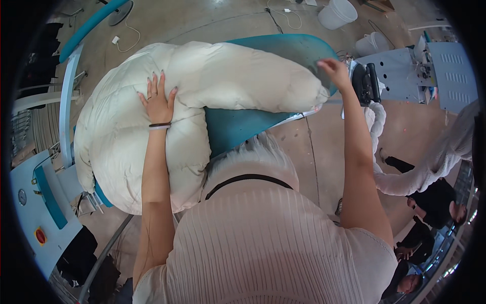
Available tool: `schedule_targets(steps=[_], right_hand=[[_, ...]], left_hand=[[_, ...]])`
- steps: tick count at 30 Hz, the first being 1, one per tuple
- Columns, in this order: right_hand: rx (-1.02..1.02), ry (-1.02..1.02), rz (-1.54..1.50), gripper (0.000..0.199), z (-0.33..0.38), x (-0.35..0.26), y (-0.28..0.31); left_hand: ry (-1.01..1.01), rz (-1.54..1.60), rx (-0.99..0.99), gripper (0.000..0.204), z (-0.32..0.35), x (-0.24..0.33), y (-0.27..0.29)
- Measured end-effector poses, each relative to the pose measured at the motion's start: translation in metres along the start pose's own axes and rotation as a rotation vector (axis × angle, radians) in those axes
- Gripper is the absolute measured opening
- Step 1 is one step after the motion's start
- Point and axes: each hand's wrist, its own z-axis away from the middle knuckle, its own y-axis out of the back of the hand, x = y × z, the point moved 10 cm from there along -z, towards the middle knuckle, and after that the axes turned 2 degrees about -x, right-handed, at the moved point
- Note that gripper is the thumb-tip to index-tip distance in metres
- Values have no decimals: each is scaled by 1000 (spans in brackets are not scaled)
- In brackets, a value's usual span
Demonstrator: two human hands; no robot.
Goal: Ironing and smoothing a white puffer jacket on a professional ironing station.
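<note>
A cream puffer jacket (121,116) lies spread over a teal-covered ironing board (228,126). One quilted sleeve (248,76) stretches to the right across the board, its gathered cuff (322,95) near the right end. My left hand (158,104) rests flat on the jacket body near the sleeve's shoulder, fingers spread. Just beyond the cuff, my right hand (335,73) is raised over the board's right end. Its fingers are loosely bent, with nothing visible in them. Right of that hand stands a black-handled iron (368,83).
A white cloth-wrapped hose (374,121) runs from near the iron toward the right. Behind the iron is a grey machine housing (405,71). White buckets (338,14) stand on the far floor. A control panel (43,197) with a red switch is at left. Other people (430,207) are at lower right.
</note>
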Motion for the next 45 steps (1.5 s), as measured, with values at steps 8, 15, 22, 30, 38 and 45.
schedule_targets(steps=[8, 15, 22, 30, 38, 45], right_hand=[[141, -840, 670, 92, 45, 162, 146], [-80, -600, 225, 76, -10, 164, 128], [-503, -172, 64, 63, 5, -179, 3], [-960, 374, 256, 78, -29, -461, -250], [-391, 819, 267, 55, -34, -525, -150], [-1163, 676, 479, 77, 81, -335, -170]], left_hand=[[132, 72, 55, 48, 11, -24, 6], [129, 224, 73, 45, 13, -14, 24], [190, 359, -41, 60, 79, 30, 68], [266, 141, -130, 99, 136, 75, 94], [237, 267, -60, 100, 148, 63, 86], [61, 297, -73, 90, 146, 43, 58]])
